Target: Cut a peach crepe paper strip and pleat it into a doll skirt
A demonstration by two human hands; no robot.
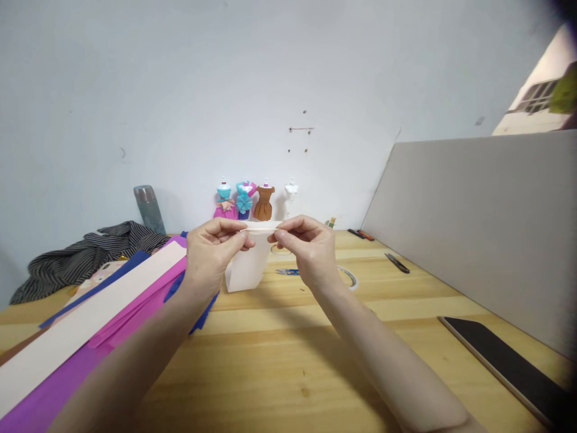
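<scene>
while both forearms [369,343] extend over the wooden table [270,373], the left hand [210,252] and the right hand [313,248] each pinch the top edge of a pale sheet [247,267], thumb against forefinger. taking the pinch as dial centre, the sheet hangs at six o'clock; whether its lower end touches the table cannot be told. the edge between the hands appears doubled into a narrow band [262,230], held roughly level. judged advisable: both pinches at equal depth, the band drawn lightly taut, and pressure run from one thumb toward the other without twisting. the hanging part is best kept clear of the blue snips [288,272], near five o'clock. also noted: small dress forms [244,202] at twelve o'clock and coloured sheets [139,308] at eight.
</scene>
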